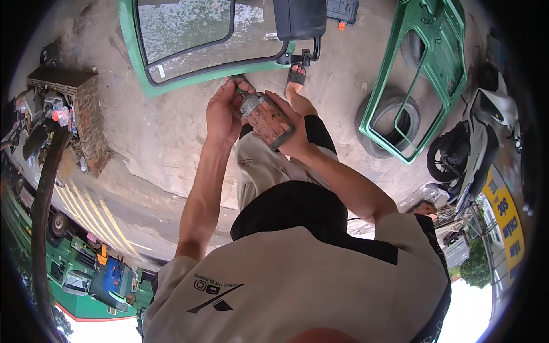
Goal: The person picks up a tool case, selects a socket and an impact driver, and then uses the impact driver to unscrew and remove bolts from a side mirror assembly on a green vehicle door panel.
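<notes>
Both hands are working on one canister (267, 121), which is sitting tilted between them above the person's knees. Right hand (294, 128) is gripping the canister's side and is evidently bracing the body, leaving its upper end accessible. Left hand (224, 108) is curling its fingers together at that end, beside the grey collar (251, 103); the fingers are hiding the contact, so whether they are pinching a fitting cannot be told.

Canister is presenting a cylindrical, seemingly metal form, its wall showing blotchy orange-brown staining over grey. Beyond the hands, a green vehicle door (166, 88) is displaying smooth paint, dark rubber edging and glass reflecting foliage; a black plastic mirror (300, 20) is projecting from its right side. On the right, a green door shell (452, 63) is standing slanted against a rubber tyre (388, 100), which is probably propping it off the rough, stained concrete floor (160, 137).
</notes>
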The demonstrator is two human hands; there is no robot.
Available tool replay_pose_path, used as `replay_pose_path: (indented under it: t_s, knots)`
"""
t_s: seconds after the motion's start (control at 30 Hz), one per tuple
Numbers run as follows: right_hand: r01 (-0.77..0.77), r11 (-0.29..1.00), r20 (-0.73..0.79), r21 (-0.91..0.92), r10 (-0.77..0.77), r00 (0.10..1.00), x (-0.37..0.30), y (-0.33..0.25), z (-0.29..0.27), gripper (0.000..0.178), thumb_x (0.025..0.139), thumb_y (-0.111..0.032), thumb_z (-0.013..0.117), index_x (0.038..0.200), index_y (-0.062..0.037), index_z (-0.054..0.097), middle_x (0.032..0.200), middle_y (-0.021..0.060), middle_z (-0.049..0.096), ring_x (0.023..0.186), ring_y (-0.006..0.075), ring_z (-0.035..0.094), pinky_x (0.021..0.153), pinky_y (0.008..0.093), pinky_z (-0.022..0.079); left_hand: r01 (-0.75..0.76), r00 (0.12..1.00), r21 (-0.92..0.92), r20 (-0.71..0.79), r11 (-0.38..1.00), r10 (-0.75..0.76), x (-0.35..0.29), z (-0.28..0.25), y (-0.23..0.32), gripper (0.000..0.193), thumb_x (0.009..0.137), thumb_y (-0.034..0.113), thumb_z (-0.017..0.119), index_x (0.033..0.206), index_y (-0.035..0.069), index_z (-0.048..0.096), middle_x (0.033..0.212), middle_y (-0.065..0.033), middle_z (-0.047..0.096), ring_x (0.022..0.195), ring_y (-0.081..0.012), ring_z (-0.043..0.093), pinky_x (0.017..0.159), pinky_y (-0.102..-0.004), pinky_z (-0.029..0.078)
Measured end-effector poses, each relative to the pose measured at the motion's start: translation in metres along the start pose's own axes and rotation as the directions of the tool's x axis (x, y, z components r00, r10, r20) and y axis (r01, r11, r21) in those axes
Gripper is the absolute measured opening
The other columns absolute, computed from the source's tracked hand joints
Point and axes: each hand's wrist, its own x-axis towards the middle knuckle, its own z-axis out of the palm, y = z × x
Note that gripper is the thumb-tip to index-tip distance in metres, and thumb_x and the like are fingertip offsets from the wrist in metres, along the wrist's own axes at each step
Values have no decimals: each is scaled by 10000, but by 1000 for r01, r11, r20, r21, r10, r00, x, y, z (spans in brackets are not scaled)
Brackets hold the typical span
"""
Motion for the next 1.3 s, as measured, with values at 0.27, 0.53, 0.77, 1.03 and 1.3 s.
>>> replay_pose_path:
  t_s: [0.27, 0.53, 0.77, 1.03, 1.3]
  knots:
    - [-113, 983, -304, -142, 65, 951, 22, 79, 33, 833, 815, -46, 814, 1501, 28, 348, 1365, 135, 595, 1213, 184, 607, 1023, 325, 503, 349, 932, -36, 116, 937, -343, 122, -71, -59, 213, 1060, 204, 499, 1106, 25, 604, 1010, -103, 692, 960, -244, 653, 905, -393, 537]
    - [-293, 917, -439, -272, 153, 885, 24, 164, 5, 819, 803, -71, 815, 1491, 22, 381, 1308, 153, 641, 1191, 204, 629, 1004, 335, 507, 532, 840, -178, 235, 828, -489, 197, -139, -171, 268, 1054, 290, 518, 1131, 39, 572, 1058, -104, 653, 985, -264, 658, 904, -427, 553]
    - [-361, 873, -409, -329, 213, 887, 50, 279, -83, 775, 790, -83, 823, 1452, 16, 432, 1263, 171, 656, 1148, 220, 651, 966, 345, 521, 406, 904, -65, 178, 912, -389, 294, -153, -267, 257, 1053, 212, 513, 1033, 2, 660, 980, -91, 681, 927, -199, 650, 870, -341, 527]
    - [-316, 861, -289, -398, 209, 934, 73, 342, -144, 739, 803, -78, 807, 1437, 16, 440, 1254, 161, 654, 1160, 223, 631, 998, 352, 489, 209, 977, 109, 10, 972, -211, 340, -144, -311, 205, 1026, 157, 525, 1072, 11, 661, 1046, -60, 676, 1037, -177, 594, 975, -331, 420]
    - [-414, 868, -285, -274, 338, 897, 93, 350, -144, 753, 792, -17, 782, 1456, 16, 428, 1296, 139, 639, 1169, 197, 619, 1010, 325, 484, 157, 987, 52, -26, 986, -156, 354, -154, -319, 202, 1022, 190, 531, 1086, 54, 666, 1050, -34, 685, 1048, -158, 585, 952, -329, 408]
